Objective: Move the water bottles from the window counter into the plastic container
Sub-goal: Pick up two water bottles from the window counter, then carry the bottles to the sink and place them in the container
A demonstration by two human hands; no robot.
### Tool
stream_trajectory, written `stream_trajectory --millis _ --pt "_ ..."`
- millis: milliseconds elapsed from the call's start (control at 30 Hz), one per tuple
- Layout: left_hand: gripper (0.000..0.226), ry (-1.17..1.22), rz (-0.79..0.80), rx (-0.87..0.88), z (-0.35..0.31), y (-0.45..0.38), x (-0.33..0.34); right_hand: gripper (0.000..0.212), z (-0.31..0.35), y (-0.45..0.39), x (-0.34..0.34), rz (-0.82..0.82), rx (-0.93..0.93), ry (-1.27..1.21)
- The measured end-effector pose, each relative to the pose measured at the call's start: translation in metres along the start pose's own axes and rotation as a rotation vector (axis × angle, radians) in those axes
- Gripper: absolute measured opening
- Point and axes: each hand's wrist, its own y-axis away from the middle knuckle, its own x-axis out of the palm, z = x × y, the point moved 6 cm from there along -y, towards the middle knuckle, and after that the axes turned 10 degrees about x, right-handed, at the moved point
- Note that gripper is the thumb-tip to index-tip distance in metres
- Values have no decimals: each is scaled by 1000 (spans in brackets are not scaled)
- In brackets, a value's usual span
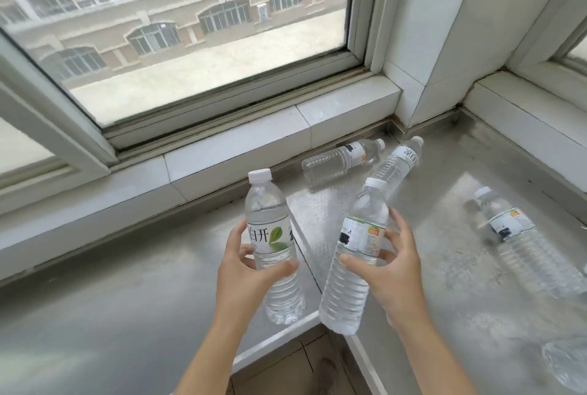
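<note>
the left hand [251,271] is wrapped round a leaf-label bottle [273,245], the right hand [387,271] round a green-label bottle [352,264], both lifted above the steel bench [127,315], likely to carry two at once. three more bottles lie on the bench; the container is out of view.

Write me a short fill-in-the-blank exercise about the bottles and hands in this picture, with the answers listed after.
1. The left hand holds the bottle with the ____ leaf on its label.
2. The right hand holds a bottle whose cap is ____ in colour.
3. The two bottles near the window corner, one and the other, are ____ on the counter rather than standing.
4. The number of bottles held in hands is ____.

Answers: green; white; lying; two
</note>
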Motion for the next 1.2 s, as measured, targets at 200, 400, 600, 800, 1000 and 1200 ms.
stream_trajectory --millis 200,400,600,800,1000,1200 --pt "97 33 -159 18 2 44 -78 105 16 39 55 138 -46 106" --pt "99 76 -318 21 16 108 -159 105 19 103 119 318 -145 180" --pt "93 113 -449 38 30 203 -235 106 10 197 177 493 -239 273" --pt "100 114 -679 17 53 333 -322 102 -8 318 225 700 -327 316" --pt "108 109 -994 -13 71 473 -401 104 -34 450 294 1013 -385 338" --pt "88 144 -1324 -66 92 601 -447 105 -61 571 362 1365 -426 381"
